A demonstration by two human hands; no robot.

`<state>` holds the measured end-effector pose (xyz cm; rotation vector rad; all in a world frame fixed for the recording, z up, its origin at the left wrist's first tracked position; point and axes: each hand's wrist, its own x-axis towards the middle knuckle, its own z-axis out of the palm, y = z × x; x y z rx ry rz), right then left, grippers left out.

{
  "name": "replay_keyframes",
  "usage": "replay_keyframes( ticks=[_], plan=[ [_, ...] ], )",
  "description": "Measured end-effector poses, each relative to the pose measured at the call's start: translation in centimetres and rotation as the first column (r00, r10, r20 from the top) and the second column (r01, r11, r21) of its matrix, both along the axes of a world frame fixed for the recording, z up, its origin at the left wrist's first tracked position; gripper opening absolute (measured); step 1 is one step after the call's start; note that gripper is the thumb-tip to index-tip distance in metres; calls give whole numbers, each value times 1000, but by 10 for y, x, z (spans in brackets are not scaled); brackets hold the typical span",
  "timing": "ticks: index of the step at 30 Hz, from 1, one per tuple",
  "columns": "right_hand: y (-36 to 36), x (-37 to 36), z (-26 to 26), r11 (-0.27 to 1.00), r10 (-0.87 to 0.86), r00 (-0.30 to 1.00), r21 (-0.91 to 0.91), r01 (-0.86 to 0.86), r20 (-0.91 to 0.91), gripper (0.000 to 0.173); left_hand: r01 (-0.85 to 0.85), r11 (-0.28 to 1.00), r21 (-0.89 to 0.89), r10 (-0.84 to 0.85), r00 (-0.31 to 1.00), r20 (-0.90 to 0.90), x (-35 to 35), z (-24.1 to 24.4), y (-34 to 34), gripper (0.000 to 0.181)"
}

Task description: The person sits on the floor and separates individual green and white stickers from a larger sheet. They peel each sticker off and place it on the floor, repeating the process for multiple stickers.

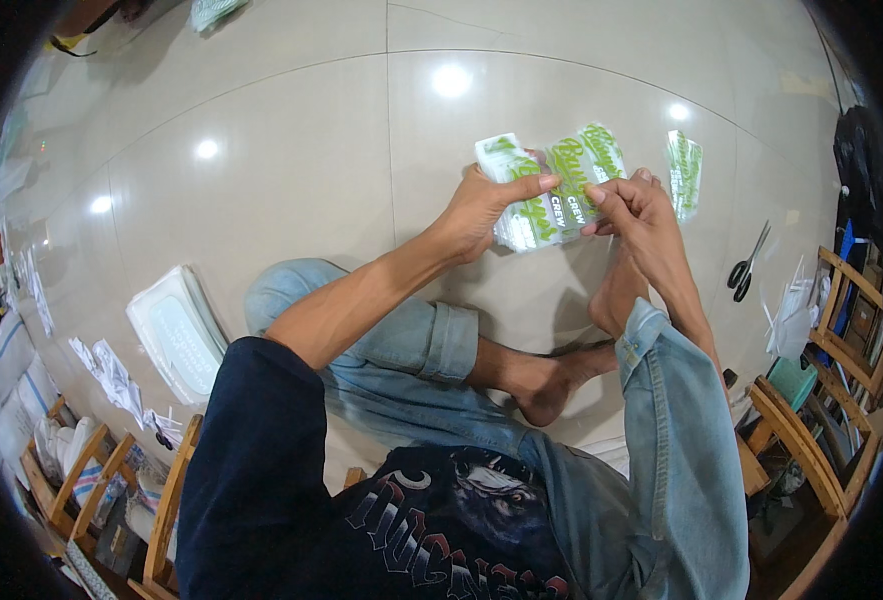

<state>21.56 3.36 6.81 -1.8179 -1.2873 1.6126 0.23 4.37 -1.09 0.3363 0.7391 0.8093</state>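
My left hand holds a stack of clear plastic film pieces with green and white printing, its thumb lying across the top. At the stack's right side, my right hand pinches a printed film piece between thumb and fingers; the pieces overlap in a fan. Just right of that hand, a narrow pile of similar printed film lies on the tiled floor. Black-handled scissors rest on the floor farther right, blades pointing up the picture. The fingers under the stack are partly hidden.
A stack of printed plastic bags lies left of my bent knee. White scraps are at the lower left, and more white scraps at the right. Wooden frames stand along both sides. My bare feet are below the hands.
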Motion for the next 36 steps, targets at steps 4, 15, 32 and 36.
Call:
replay_keyframes(
  ticks=[4,15,32,36],
  plan=[
    [0,0,4,1000,-13,1000,-2,13,10,29,31,999,-16,-31,999,-26,0,3,0,41],
    [19,115,-10,951,-280,940,194,243,195,40,14,1000,-28,-15,999,-35,-3,4,1,44],
    [26,45,-26,989,-134,990,57,136,-33,32,-58,996,-68,72,968,238,-4,5,5,53],
    [27,122,-28,945,-259,932,267,190,252,38,7,1000,-3,-6,962,272,-4,5,5,55]
  ],
)
